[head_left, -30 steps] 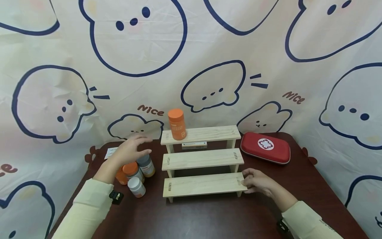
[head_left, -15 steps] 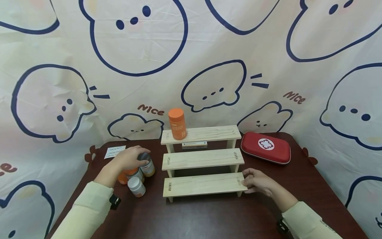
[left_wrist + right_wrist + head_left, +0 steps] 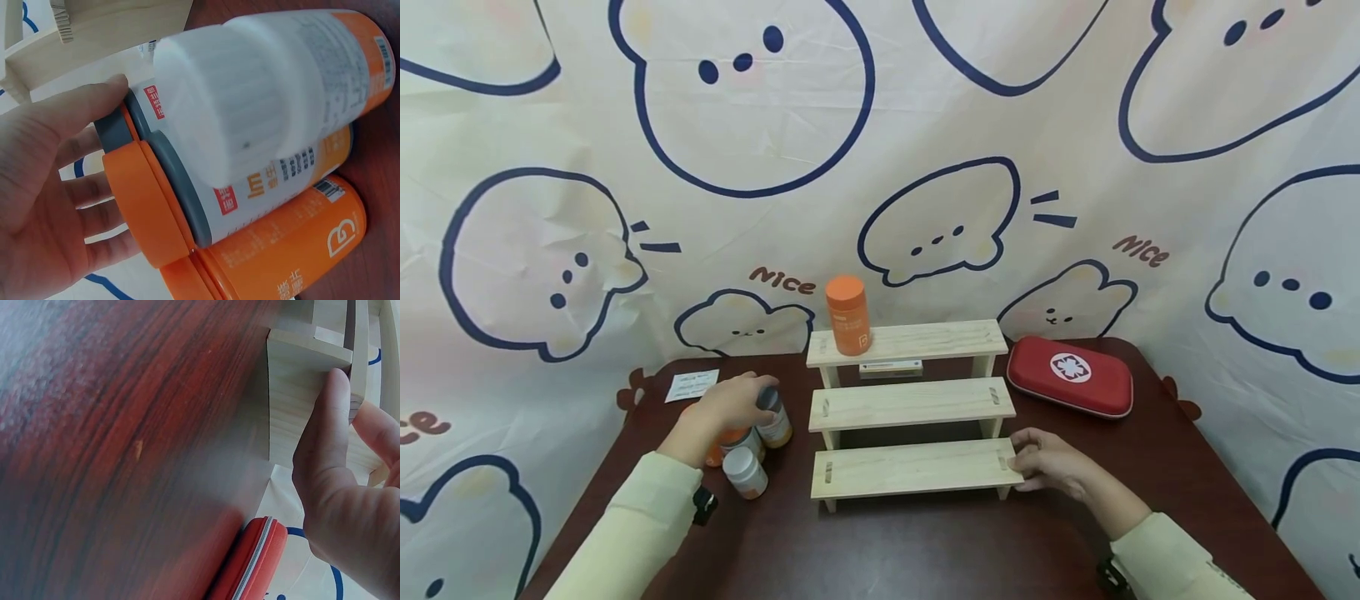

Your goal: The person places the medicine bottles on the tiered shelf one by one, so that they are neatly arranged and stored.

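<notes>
My left hand (image 3: 737,404) has its thumb and fingers around the dark grey lid of a pill bottle (image 3: 777,431) at the back of a cluster. In the left wrist view, the thumb rests against that grey lid (image 3: 112,130); the fingers pass behind the lids. Beside it stand an orange-lidded bottle (image 3: 147,203), an all-orange bottle (image 3: 294,244) and, nearest, a white bottle (image 3: 746,473). My right hand (image 3: 1056,467) grips the right end of the lowest step of a three-step wooden rack (image 3: 913,471). Its thumb and a finger pinch the board end in the right wrist view.
One orange bottle (image 3: 850,317) stands upright on the rack's top step, at the left. A small white box (image 3: 891,370) shows below that step. To the right lies a red zip case (image 3: 1070,377); at the back left, a white card (image 3: 692,386) lies on the dark table (image 3: 895,550).
My left hand has come down from above the bottles onto the grey-lidded one, uncovering the white card. My right hand stays on the rack's step. The head view has tilted slightly.
</notes>
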Action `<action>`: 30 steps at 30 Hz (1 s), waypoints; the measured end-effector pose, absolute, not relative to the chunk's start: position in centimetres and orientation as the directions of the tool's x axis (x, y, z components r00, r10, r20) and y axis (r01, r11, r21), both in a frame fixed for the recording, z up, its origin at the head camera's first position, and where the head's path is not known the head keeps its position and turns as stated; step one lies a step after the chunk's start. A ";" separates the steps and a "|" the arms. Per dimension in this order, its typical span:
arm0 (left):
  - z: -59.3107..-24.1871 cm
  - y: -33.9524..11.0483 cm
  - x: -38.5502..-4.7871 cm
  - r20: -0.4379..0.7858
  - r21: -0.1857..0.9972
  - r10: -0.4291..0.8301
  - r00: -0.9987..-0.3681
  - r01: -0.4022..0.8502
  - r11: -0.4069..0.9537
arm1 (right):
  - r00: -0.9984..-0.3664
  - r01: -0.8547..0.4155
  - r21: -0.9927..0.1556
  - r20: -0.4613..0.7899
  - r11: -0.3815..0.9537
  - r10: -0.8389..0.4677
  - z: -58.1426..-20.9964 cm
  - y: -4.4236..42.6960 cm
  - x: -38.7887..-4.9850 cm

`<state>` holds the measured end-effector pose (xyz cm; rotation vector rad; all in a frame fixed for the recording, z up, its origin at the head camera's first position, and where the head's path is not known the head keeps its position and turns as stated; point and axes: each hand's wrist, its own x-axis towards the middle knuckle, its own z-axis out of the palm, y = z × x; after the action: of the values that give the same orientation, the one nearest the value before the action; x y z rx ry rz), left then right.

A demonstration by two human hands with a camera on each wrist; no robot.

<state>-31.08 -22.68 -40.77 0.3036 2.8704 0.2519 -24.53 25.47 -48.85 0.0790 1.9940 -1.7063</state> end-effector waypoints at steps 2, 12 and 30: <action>-40.7 -22.6 -31.1 -0.226 0.210 0.226 -0.947 0.180 0.961 | -0.868 0.358 -0.911 -0.405 0.205 -0.286 -48.9 25.5 -24.5; -40.1 -22.6 -31.0 -0.221 0.252 0.258 -0.941 0.200 0.947 | -0.872 0.348 -0.917 -0.393 0.194 -0.292 -48.9 25.3 -24.3; -34.2 -22.8 -29.3 0.002 0.236 0.316 -0.949 0.307 0.922 | -0.877 0.345 -0.919 -0.389 0.193 -0.283 -48.8 25.3 -24.3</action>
<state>-29.28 -22.80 -34.19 0.4935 3.0437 0.3654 -24.28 25.32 -48.84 0.0574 1.9952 -1.7306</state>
